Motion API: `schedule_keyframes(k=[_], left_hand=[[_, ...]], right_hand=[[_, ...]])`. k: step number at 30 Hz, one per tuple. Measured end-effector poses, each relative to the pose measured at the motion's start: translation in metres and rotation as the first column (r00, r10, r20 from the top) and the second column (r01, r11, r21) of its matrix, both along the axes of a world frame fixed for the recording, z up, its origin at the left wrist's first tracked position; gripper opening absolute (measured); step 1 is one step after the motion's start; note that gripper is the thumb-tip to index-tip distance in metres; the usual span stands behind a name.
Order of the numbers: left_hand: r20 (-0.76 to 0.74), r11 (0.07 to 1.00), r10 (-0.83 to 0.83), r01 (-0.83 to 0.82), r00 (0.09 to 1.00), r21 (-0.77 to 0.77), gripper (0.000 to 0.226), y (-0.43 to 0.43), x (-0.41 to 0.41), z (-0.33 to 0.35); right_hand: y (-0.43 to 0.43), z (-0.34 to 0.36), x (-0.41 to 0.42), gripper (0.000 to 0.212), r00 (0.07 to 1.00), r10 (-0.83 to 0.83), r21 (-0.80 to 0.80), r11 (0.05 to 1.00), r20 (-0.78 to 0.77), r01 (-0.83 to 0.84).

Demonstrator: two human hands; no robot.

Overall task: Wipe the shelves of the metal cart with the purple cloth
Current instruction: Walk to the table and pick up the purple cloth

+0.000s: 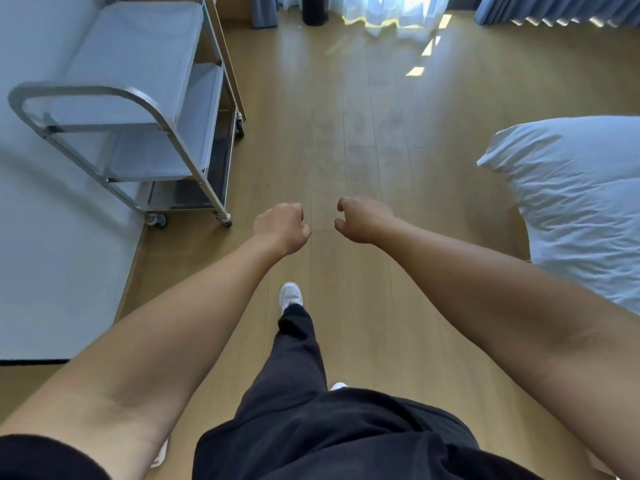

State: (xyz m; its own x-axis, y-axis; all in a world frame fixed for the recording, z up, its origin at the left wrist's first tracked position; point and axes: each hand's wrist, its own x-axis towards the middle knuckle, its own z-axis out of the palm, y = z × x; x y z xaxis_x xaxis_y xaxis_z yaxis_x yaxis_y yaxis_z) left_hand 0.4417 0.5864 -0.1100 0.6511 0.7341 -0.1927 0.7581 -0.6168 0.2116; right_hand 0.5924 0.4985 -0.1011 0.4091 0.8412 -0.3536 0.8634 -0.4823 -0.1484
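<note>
The metal cart (194, 168) stands at the upper left against a pale wall, with three shelves, a curved handle and small wheels. Its top shelf (138, 57) looks bare. No purple cloth is in view. My left hand (281, 227) hangs over the wood floor, to the right of the cart's near corner, fingers curled into a fist with nothing in it. My right hand (363, 220) is close beside it, fingers loosely curled, also holding nothing. Neither hand touches the cart.
A bed with white bedding (571, 202) fills the right side. Wood floor (346, 116) runs between cart and bed. A dark bin (314, 10) and curtains (398, 12) stand at the far wall. My leg and white shoe (290, 296) step forward.
</note>
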Motion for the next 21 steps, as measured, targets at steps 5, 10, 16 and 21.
schedule_keyframes(k=[5, 10, 16, 21], left_hand=[[0.009, 1.000, -0.010, 0.010, 1.000, -0.023, 0.027, 0.086, 0.050, -0.017], [0.000, 0.999, -0.037, 0.037, 0.999, -0.022, 0.026, 0.178, 0.098, -0.011], [-0.030, 0.998, -0.056, 0.055, 0.998, -0.041, 0.026, 0.267, 0.141, -0.005], [-0.039, 0.998, -0.051, 0.049, 0.998, -0.050, 0.028, 0.334, 0.192, -0.008]], right_hand=[[0.084, -0.017, 0.045, 0.039, 1.000, -0.001, -0.045, 0.999, 0.003, 0.001], [0.179, -0.012, 0.090, 0.039, 0.999, -0.039, -0.053, 0.998, 0.009, 0.039], [0.266, -0.007, 0.138, 0.038, 0.998, -0.059, -0.056, 0.997, -0.009, 0.059], [0.334, -0.015, 0.190, 0.038, 0.999, -0.039, -0.073, 0.997, -0.006, 0.039]])
